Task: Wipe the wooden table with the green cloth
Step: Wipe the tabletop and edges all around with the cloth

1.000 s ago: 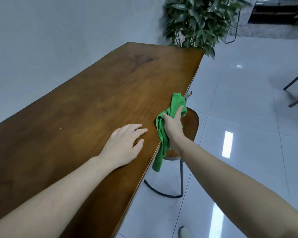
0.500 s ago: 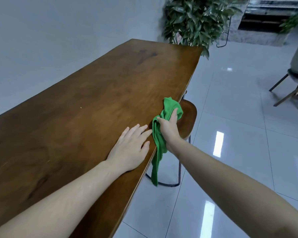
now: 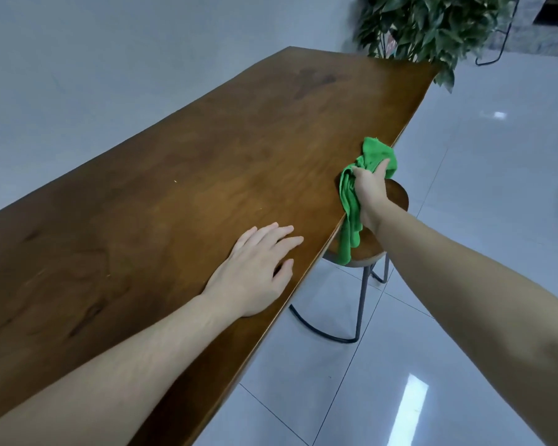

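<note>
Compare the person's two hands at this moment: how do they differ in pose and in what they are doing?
The left hand lies flat on the wooden table with fingers straight, holding nothing; the right hand is curled round the green cloth. The left sits in from the edge; the right works at the edge, above the stool. Both are bare.

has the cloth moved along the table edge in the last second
Yes, slightly. Judged against the stool below the table edge, the cloth in the right hand now reaches a bit further toward the plant end.
</note>
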{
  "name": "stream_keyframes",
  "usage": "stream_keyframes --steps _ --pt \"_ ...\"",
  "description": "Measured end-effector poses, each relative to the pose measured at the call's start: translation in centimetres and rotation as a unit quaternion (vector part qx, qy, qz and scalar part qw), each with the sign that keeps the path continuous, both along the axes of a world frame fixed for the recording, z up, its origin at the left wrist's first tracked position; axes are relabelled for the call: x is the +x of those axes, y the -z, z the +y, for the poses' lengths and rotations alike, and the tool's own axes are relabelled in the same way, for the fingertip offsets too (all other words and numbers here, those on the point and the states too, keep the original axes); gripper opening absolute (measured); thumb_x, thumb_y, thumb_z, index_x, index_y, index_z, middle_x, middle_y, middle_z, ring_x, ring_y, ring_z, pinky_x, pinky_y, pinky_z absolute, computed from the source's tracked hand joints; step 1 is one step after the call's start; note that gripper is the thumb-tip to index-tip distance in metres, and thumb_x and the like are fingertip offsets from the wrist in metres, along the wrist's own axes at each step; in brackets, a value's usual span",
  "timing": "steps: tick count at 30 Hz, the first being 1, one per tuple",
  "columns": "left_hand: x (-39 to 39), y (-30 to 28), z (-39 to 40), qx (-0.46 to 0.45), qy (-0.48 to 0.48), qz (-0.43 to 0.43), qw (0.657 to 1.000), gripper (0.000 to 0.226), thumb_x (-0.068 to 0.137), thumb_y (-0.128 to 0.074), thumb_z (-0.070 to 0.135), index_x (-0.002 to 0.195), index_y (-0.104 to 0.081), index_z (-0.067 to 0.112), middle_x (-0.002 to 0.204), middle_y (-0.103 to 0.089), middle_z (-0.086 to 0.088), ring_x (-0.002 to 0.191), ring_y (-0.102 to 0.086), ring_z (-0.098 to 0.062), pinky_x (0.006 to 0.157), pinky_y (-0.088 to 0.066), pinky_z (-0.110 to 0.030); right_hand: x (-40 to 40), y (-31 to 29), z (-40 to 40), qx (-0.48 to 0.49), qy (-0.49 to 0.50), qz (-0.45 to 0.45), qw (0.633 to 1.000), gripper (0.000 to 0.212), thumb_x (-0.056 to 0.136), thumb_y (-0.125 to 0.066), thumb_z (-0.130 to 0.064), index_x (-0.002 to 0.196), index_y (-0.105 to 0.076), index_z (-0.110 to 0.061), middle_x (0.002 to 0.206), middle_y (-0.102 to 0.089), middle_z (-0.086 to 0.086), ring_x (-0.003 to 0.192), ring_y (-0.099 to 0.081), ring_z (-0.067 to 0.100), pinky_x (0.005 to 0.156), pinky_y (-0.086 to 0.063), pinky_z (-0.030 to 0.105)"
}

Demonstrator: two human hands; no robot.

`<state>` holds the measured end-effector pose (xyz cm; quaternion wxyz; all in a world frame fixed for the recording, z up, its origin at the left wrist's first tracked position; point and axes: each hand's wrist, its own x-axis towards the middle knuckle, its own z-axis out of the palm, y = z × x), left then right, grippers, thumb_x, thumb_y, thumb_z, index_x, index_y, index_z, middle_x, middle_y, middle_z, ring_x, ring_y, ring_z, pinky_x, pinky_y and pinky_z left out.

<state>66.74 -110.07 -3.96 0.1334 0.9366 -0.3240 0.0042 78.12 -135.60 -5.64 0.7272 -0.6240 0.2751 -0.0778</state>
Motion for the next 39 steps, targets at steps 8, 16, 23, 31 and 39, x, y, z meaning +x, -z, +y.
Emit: stream_keyframes --steps 8,16,23,31,39 --pt "0.0 0.0 0.0 -0.007 -0.003 0.001 1.0 0.045 0.102 -0.033 0.038 0.146 -0.04 0.036 0.155 -0.033 0.017 0.146 -0.017 -0.002 0.123 -0.011 -0.036 -8.1 0.9 7.7 -0.013 -0.023 -0.035 0.999 0.091 0.094 -0.05 -0.037 0.157 0.015 -0.043 0.172 0.001 -0.005 0.154 -0.021 0.025 0.123 -0.023 0.053" --pt "-0.1 0.0 0.0 -0.033 -0.026 -0.006 0.999 0.043 0.098 -0.039 0.023 0.139 -0.051 0.03 0.149 -0.044 0.011 0.141 -0.032 -0.008 0.12 -0.022 -0.036 -15.4 1.8 14.3 -0.018 -0.033 -0.052 0.998 0.084 0.104 -0.049 -0.023 0.159 0.013 -0.038 0.17 0.009 -0.003 0.157 0.0 0.014 0.127 -0.008 0.04" --pt "-1.3 -0.6 1.7 -0.032 -0.006 0.035 0.999 0.045 0.103 -0.041 0.032 0.148 -0.041 0.028 0.155 -0.038 0.01 0.145 -0.026 -0.007 0.119 -0.016 -0.029 -12.3 0.6 11.1 -0.001 -0.024 -0.008 1.0 0.099 0.091 -0.058 -0.035 0.157 0.016 -0.042 0.171 -0.006 -0.001 0.153 -0.024 0.027 0.121 -0.026 0.054" --pt "-7.0 -1.4 10.4 0.014 0.016 0.071 0.997 0.046 0.103 -0.037 0.044 0.149 -0.036 0.04 0.158 -0.026 0.021 0.148 -0.013 -0.001 0.122 -0.015 -0.033 -11.0 -0.5 10.1 0.026 -0.012 0.013 0.999 0.091 0.096 -0.05 -0.036 0.158 0.016 -0.038 0.167 -0.021 0.002 0.142 -0.041 0.032 0.116 -0.036 0.055" --pt "-11.5 -0.9 17.4 0.022 0.015 0.046 0.999 0.046 0.104 -0.034 0.044 0.149 -0.035 0.039 0.158 -0.028 0.017 0.148 -0.017 -0.005 0.123 -0.013 -0.034 -21.8 0.6 21.3 -0.001 -0.018 -0.004 1.0 0.097 0.082 -0.048 -0.047 0.156 0.016 -0.044 0.171 -0.007 -0.008 0.153 -0.025 0.027 0.121 -0.027 0.056"
